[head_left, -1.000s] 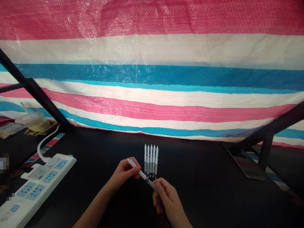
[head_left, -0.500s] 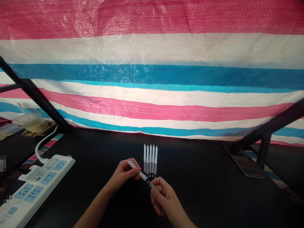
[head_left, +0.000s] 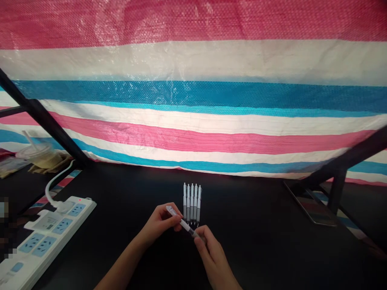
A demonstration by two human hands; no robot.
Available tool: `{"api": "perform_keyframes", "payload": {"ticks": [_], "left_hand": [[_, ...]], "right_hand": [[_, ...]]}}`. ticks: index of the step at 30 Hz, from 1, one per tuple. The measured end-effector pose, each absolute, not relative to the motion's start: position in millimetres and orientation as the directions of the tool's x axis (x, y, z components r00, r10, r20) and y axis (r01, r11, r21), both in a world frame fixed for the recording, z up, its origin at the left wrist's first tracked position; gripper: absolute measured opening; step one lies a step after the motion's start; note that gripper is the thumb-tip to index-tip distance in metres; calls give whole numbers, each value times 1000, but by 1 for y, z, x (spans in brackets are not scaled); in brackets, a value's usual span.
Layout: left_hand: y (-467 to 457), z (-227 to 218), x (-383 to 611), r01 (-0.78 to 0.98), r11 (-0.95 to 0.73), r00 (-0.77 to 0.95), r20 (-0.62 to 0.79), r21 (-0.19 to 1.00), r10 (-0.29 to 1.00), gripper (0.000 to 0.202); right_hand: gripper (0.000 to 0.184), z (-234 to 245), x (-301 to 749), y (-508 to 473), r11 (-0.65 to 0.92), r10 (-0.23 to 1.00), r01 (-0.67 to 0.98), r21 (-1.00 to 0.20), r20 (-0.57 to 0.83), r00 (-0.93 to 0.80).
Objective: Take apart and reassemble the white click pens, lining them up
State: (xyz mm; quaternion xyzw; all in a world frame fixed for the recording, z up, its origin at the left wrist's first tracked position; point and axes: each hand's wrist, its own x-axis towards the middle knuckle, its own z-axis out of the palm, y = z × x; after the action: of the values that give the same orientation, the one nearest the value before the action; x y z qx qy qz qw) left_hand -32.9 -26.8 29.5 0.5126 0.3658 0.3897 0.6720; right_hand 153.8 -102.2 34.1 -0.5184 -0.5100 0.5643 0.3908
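My left hand (head_left: pixel 159 221) and my right hand (head_left: pixel 210 251) hold a white retractable pen (head_left: pixel 183 224) between them, slanting across the front of the black table (head_left: pixel 121 241). My left fingers pinch its upper barrel. My right fingers close around its darker tip end, which they partly hide. Just behind the hands, several similar white pens (head_left: pixel 191 203) lie side by side, tips toward me, a short way from my left fingers.
A white power strip (head_left: pixel 50 231) with a plugged-in cable lies at the left. A plastic cup (head_left: pixel 36 156) stands farther back left. A dark phone (head_left: pixel 311 205) rests at the right. Black metal bars (head_left: pixel 341 169) and a striped tarp (head_left: pixel 193 96) rise behind.
The held pen has shifted slightly right, and my right hand has drawn closer to the pen's tip end. The row of pens has not moved apart from slight camera motion.
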Motion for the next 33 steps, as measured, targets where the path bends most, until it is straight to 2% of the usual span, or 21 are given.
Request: {"api": "perform_keyframes", "payload": {"ticks": [2,6,16,20,24,27,33], "left_hand": [[-27,29,-32,-156,174,425,-93,972,901,17],[-28,28,-30,-169,197,421,-110,966,900,16],[-29,28,-33,-146,189,466,-101,971,879,15],[-28,31,-35,-118,186,491,-105,975,865,15],[-27,32,-35,-84,189,444,-133,978,886,16],[-27,31,-35,-79,180,446,-127,980,886,17],[-27,30,-36,-68,166,468,-115,984,876,18]], "right_hand": [[27,37,154,-104,-114,986,154,-981,-131,-100],[23,36,155,-105,-89,994,201,-976,-100,-44],[34,33,160,-104,-105,986,264,-959,-134,-95],[45,32,158,-102,-139,976,206,-969,-169,-136],[33,26,155,-101,-193,966,108,-975,-208,-154],[35,22,156,-101,-183,972,100,-978,-195,-132],[43,22,159,-101,-209,940,128,-969,-235,-249]]}}
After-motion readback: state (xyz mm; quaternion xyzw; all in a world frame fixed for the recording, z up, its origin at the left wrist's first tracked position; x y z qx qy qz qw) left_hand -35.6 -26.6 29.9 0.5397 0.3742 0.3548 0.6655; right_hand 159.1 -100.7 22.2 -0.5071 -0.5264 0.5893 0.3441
